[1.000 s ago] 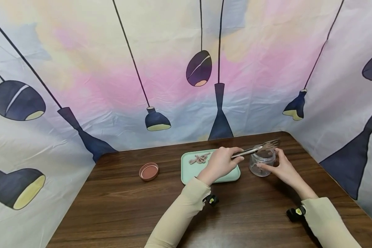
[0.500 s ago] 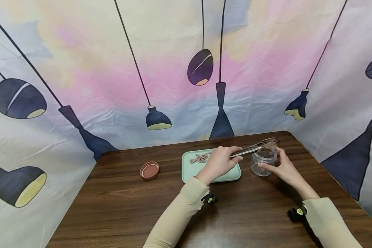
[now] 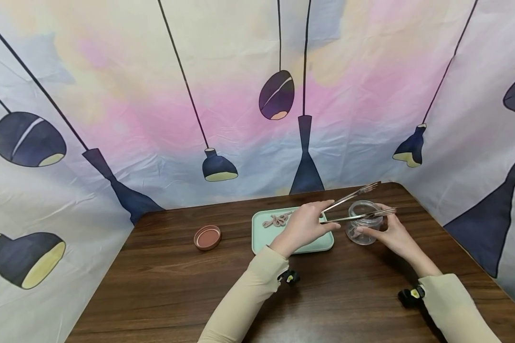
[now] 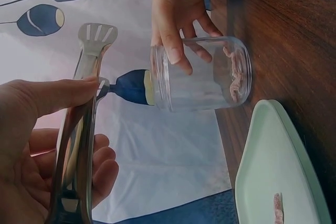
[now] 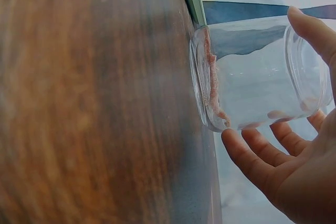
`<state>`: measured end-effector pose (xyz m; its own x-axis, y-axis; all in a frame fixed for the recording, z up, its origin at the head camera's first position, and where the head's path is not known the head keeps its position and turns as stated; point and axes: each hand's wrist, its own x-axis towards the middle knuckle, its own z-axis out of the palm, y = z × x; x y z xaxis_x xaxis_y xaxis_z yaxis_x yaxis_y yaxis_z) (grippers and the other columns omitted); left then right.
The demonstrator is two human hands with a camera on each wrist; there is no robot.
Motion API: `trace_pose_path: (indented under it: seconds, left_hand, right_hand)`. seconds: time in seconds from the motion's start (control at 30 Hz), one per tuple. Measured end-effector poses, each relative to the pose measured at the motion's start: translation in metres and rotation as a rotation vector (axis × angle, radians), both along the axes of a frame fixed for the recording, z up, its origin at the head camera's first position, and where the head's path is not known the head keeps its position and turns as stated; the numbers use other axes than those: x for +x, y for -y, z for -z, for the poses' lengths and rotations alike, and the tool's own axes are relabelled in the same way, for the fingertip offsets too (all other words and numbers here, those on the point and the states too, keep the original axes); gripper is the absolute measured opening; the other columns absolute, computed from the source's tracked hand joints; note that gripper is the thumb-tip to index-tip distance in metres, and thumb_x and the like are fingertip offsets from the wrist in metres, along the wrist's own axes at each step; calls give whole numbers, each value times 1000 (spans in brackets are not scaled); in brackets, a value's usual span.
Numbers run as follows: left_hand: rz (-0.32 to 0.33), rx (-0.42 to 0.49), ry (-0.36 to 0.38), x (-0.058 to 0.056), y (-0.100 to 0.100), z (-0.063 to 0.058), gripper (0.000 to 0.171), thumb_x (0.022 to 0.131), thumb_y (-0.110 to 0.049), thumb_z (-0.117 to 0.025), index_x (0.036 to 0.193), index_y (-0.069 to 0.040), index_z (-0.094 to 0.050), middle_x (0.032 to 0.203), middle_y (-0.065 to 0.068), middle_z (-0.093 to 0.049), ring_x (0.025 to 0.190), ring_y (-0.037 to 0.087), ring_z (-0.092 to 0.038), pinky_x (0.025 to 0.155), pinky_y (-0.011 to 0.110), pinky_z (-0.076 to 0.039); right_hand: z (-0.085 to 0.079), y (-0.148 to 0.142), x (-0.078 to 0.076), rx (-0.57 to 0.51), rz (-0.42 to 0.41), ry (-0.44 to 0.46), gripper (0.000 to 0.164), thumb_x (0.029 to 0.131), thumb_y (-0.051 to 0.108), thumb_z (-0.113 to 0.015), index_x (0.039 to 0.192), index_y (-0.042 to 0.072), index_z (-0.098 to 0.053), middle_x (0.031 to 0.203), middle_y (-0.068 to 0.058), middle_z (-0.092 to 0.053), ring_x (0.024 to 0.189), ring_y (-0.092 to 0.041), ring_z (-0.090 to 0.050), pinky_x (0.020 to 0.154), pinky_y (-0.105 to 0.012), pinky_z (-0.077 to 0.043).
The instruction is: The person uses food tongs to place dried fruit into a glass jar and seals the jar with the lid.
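Note:
My left hand (image 3: 304, 224) holds a pair of metal serving tongs (image 4: 79, 150) between thumb and fingers. Their arms stand spread apart above a clear jar (image 5: 252, 72), with nothing between the slotted tips. Thumb and fingers of my right hand (image 3: 395, 236) reach round the jar, which stands upright on the table without a lid. Pinkish-brown strands (image 4: 234, 74) lie at the jar's bottom. More strands in a tangled clump (image 3: 276, 220) rest on the pale green tray (image 3: 263, 238), left of the jar and partly under my left hand in the head view.
A reddish-brown round lid (image 3: 207, 237) lies on the dark wooden table (image 3: 163, 276), left of the tray. Behind the table hangs a cloth backdrop (image 3: 240, 119) printed with lamps. The jar stands near the table's right edge.
The tongs' arms, close together over the jar before, have spread wide as my left hand loosened its grip. Strands earlier at the tips now show in the jar. My right hand stays put.

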<state>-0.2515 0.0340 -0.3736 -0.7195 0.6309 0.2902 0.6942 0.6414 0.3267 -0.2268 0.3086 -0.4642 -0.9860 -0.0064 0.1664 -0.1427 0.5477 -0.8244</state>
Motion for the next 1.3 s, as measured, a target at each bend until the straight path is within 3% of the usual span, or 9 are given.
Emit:
trace_pose_path:
  seconds: [0.17,0.5,0.77,0.93,1.03,1.13,1.3]
  left_hand:
    - [-1,13,3,0,1,1,65,93,-46,-72,148,-17,-54,131,1,-66,92,11,-67,76,27,-52]
    - [-1,18,17,-5,14,5,65,93,-44,-72,149,-17,-53,138,3,-62,98,15,-68,78,28,-53]
    - [-34,28,24,-14,44,3,63,93,-40,-74,148,-16,-54,138,3,-62,96,15,-69,73,28,-53]
    - [-75,8,13,-20,68,-4,64,93,-39,-74,147,-13,-54,137,6,-62,98,19,-70,79,35,-55]
    - [-86,10,12,-25,83,-6,63,93,-37,-75,147,-12,-54,133,9,-65,91,21,-70,79,39,-54]
    - [-97,8,19,-30,97,-8,63,93,-37,-75,147,-12,-54,129,9,-67,73,23,-67,72,40,-53]
    - [-146,-29,9,-33,113,-9,64,91,-38,-76,146,-13,-55,135,8,-64,100,25,-69,86,43,-54]
  right_hand:
    - [1,-1,0,-2,-2,-13,93,91,36,-77,159,8,-19,149,-30,-33,121,-45,-46,89,-58,-42]
    - [3,-1,1,7,7,2,98,91,40,-76,159,6,-15,151,-29,-28,120,-46,-44,87,-56,-42]
    - [2,-1,1,35,34,50,104,89,48,-75,160,7,-10,151,-31,-27,118,-47,-44,83,-53,-45]
    - [3,-1,0,27,29,40,103,90,46,-75,160,7,-10,151,-32,-26,119,-48,-42,84,-55,-44]
    - [2,-1,1,23,26,46,104,90,46,-75,160,7,-10,151,-32,-26,120,-49,-42,85,-56,-44]
    - [1,-1,2,20,25,49,104,90,46,-75,160,8,-9,152,-31,-25,121,-48,-41,84,-56,-44]
    - [1,-1,4,21,16,53,105,90,46,-75,161,8,-7,153,-31,-24,123,-49,-40,85,-57,-43]
